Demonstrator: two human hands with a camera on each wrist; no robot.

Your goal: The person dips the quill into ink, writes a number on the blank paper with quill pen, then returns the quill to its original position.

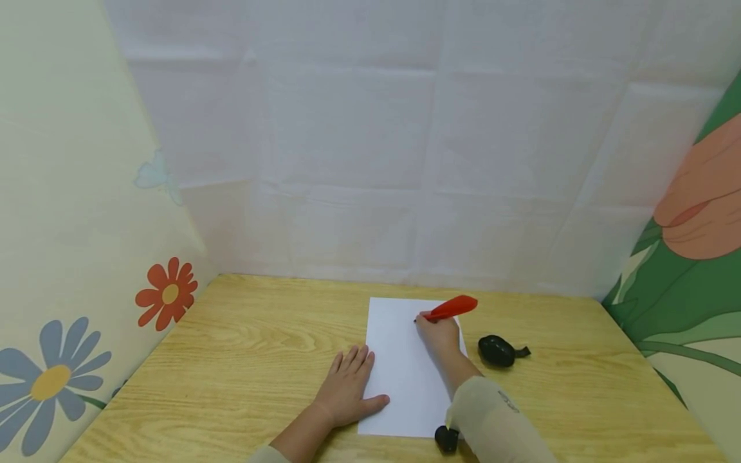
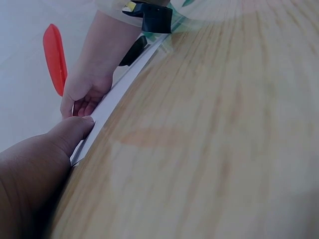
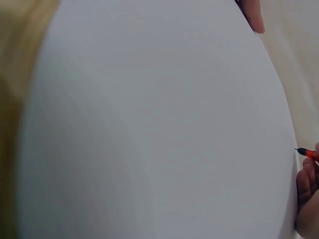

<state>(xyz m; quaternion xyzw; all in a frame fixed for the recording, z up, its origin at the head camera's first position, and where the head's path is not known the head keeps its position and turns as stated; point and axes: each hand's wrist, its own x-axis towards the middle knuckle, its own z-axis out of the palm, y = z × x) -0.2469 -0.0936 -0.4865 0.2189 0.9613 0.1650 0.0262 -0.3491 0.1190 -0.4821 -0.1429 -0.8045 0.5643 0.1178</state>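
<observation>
My right hand (image 1: pixel 442 333) pinches a red feather-shaped pen (image 1: pixel 454 307) over the upper right part of a white sheet of paper (image 1: pixel 399 379). In the right wrist view, the pen's dark tip (image 3: pixel 300 151) points toward the paper, close to its surface. My left hand (image 1: pixel 347 391) lies flat with fingers spread at the paper's left edge, its thumb over the sheet and the other fingers mostly on the table. No marks show on the paper. In the left wrist view, my left thumb (image 2: pixel 72 132) sits in front of my right hand (image 2: pixel 89 92).
The paper lies on a wood-grain table (image 1: pixel 260 347). A glossy black rounded object (image 1: pixel 496 351) with a short dark strip stands right of the paper. A small black device (image 1: pixel 446 438) shows at the right sleeve. White cloth (image 1: pixel 347 161) hangs behind the table, with flower-printed panels at both sides.
</observation>
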